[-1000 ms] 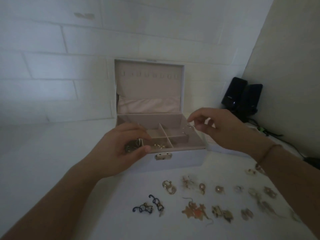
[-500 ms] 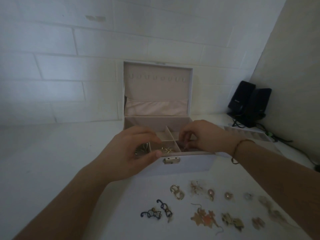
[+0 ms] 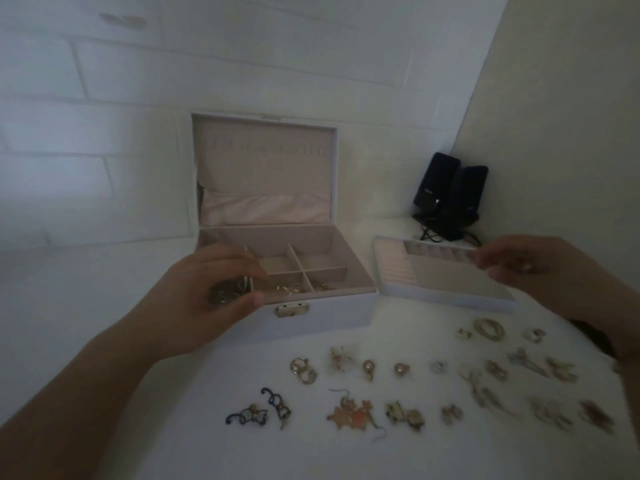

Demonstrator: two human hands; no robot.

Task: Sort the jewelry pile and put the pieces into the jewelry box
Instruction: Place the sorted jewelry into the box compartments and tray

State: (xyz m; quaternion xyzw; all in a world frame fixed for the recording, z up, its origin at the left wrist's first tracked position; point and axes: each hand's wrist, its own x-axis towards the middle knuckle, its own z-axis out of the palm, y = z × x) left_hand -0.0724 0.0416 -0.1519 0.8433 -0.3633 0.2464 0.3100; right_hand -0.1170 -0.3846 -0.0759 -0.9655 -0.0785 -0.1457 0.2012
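Note:
The white jewelry box [image 3: 311,317] stands open at the centre, lid upright, with pink compartments; gold pieces [image 3: 287,289] lie in the front ones. My left hand [image 3: 207,292] hovers over the box's front left corner and holds a dark gold piece [image 3: 227,293] between thumb and fingers. My right hand [image 3: 540,268] is blurred above the removable tray [image 3: 446,296] to the right of the box, fingers curled with something small and shiny among them. Several earrings [image 3: 349,415] lie spread on the white table in front.
Two black speakers [image 3: 450,192] with cables stand in the back right corner. A white brick wall runs behind the box, and a plain wall closes the right side. Blue curled earrings [image 3: 258,412] lie at the left end of the spread.
My right hand has left the box's right compartment and swung right over the tray. The left hand has stayed at the box's front left corner with its piece.

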